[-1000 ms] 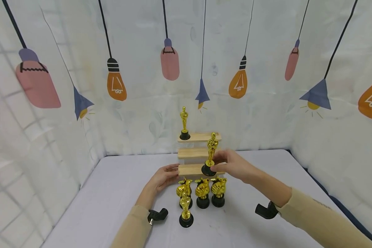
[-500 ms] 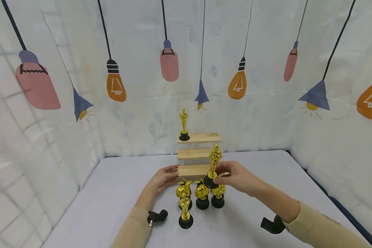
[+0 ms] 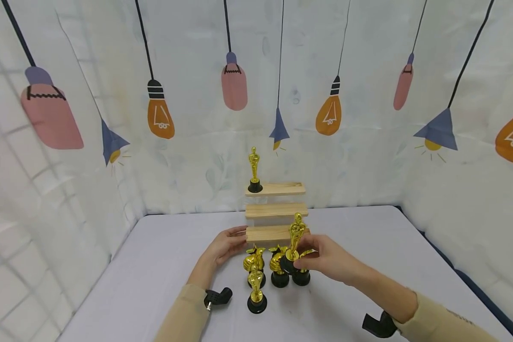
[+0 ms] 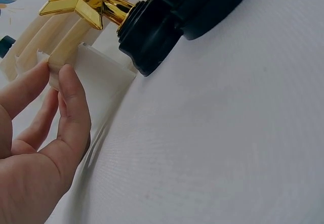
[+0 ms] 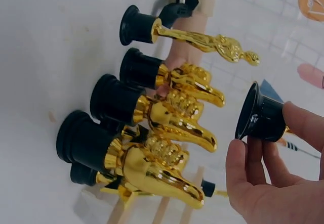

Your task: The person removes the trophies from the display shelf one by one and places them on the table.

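Observation:
My right hand (image 3: pixel 325 259) holds a gold statuette trophy (image 3: pixel 297 230) upright by its black base (image 5: pixel 266 118), with thumb and fingers around it. In the head view it overlaps the right-hand thumbs-up trophies, in front of the lowest tier. My left hand (image 3: pixel 225 244) is at the left end of a three-tier wooden stand (image 3: pixel 267 233). In the left wrist view its thumb and fingers pinch the end of the lowest plank (image 4: pixel 71 42). Another gold statuette (image 3: pixel 254 166) stands at the left of the top tier.
Three gold thumbs-up trophies (image 5: pixel 152 166) stand in a row before the stand. Nearer me is one more statuette (image 3: pixel 256 287). Partly hidden behind the thumbs-up row is a gold star trophy (image 4: pixel 83 1). A white cloth covers the table (image 3: pixel 154 285); a printed curtain hangs behind.
My right hand has lowered the statuette from before the stand's lowest tiers and brought it nearer me, over the thumbs-up trophies. My left hand has stayed at the stand's end.

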Available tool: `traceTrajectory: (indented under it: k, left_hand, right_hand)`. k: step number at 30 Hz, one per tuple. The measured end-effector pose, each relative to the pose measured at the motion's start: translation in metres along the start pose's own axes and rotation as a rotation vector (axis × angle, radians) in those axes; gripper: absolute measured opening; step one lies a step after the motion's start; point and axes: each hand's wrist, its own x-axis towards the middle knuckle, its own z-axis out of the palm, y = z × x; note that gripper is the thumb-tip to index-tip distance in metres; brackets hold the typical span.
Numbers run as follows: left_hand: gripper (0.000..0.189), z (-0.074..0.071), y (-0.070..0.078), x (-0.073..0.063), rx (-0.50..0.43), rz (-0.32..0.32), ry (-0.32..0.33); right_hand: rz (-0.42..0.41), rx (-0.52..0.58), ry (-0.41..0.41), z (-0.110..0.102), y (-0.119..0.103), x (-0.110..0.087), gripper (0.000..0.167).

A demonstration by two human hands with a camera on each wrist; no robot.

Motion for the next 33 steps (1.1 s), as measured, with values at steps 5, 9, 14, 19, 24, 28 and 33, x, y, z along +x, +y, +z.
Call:
traceTrajectory:
  k: [5, 9, 14, 19, 24, 28, 33]
  left_hand:
    - [0.052, 0.000, -0.001, 0.000, -0.011, -0.004, -0.009]
    - [0.052, -0.002, -0.001, 0.000, -0.016, -0.004, -0.014]
    - [0.052, -0.002, -0.001, 0.001, -0.018, 0.000, -0.015]
    - [0.052, -0.002, 0.000, 0.001, -0.018, -0.004, -0.016]
    - [0.051, -0.002, -0.001, 0.001, -0.018, 0.004, -0.009]
    - [0.051, -0.002, -0.001, 0.001, -0.018, 0.003, -0.006]
    - [0.052, -0.001, 0.000, 0.001, -0.016, 0.001, -0.015]
  right_hand:
    - [-0.001, 0.030, -0.013, 0.007, 0.006, -0.002, 0.027]
    - [0.011, 0.054, -0.015, 0.013, 0.012, -0.003, 0.029]
    - [0.046, 0.070, -0.019, 0.020, 0.015, -0.005, 0.031]
    - [0.048, 0.085, -0.024, 0.025, 0.022, -0.007, 0.029]
    - [0.029, 0.080, -0.030, 0.031, 0.032, -0.007, 0.025]
    - [0.046, 0.064, -0.024, 0.035, 0.038, -0.006, 0.025]
    - [0.084, 0.049, -0.020, 0.039, 0.046, -0.005, 0.025]
